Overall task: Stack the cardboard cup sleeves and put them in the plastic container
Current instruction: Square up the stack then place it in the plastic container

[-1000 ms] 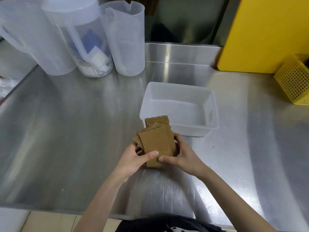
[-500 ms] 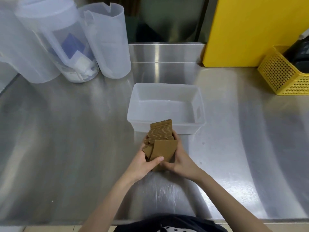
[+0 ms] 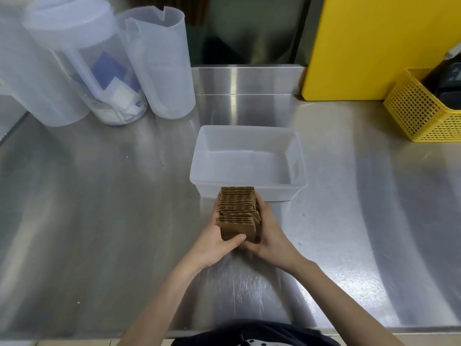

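Note:
A row of several brown cardboard cup sleeves (image 3: pixel 238 211) stands on edge on the steel counter, pressed together into one pack. My left hand (image 3: pixel 215 242) grips its left side and near end with the thumb across the front sleeve. My right hand (image 3: pixel 270 236) clamps the right side. The pack's far end touches or nearly touches the near wall of the translucent plastic container (image 3: pixel 249 191), which has nothing inside it.
Three tall translucent jugs (image 3: pixel 159 63) stand at the back left, one holding paper scraps. A yellow board (image 3: pixel 374 41) leans at the back right, beside a yellow mesh basket (image 3: pixel 424 113) with a dark device. The steel counter (image 3: pixel 99 196) spreads all around.
The loose, fanned sleeves have been squared up into one tight, even pack between both hands. The camera view also shifted, bringing the container closer to the centre.

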Motion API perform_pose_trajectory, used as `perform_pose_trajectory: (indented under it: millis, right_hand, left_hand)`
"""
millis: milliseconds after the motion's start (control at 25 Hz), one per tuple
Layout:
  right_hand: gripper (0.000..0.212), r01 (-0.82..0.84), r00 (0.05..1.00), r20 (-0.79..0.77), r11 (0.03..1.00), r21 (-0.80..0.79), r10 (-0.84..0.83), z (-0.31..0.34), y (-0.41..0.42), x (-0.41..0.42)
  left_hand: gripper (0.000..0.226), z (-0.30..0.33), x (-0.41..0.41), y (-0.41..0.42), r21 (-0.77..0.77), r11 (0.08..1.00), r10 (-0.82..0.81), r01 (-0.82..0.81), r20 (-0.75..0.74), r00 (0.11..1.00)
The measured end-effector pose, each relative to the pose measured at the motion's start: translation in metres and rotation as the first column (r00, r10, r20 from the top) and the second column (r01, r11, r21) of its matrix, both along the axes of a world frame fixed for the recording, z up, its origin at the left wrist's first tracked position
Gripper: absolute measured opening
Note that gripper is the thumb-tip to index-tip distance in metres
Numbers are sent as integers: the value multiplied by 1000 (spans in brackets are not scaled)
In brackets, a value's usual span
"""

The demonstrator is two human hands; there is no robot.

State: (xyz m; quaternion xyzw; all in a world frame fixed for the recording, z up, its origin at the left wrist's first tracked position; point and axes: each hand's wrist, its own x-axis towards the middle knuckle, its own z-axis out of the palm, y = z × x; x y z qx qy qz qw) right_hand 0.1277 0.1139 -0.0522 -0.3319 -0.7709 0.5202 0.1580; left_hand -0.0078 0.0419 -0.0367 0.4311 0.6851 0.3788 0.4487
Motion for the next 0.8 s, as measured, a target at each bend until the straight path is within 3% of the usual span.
perform_pose_trajectory:
  millis: [160,240,320,480,640,800]
  right_hand:
    - [96,0,1000,31,1000,8,0,-5,-3,-1]
    - [94,10,999,42,1000,16,-10,-7,-5,-1]
    - [90,17,999,48,1000,15,-17,-6,-5,-1]
    - [89,12,999,33,1000,8,-12,-7,-5,-1]
    - [98,22,999,48,999,-40,-20,-17,-6,-4]
    - [91,13,998,62,999,-47,-11,-19,-2,-2]
  left_hand:
    - [42,-8,0,-1,-95,995,-31,28,-30,999]
    - [33,-9,3,0,-114,993,-32,29,-17,999]
    - [37,-8,4,1,-79,997,-16,14,-29,999]
    - [72,-7,2,2,17,1000,8,-7,-49,999]
    - [72,-6,0,-1,-57,998,7,-4,58,998]
    - [90,-2,0,1,2,1000,16,-16,144,990]
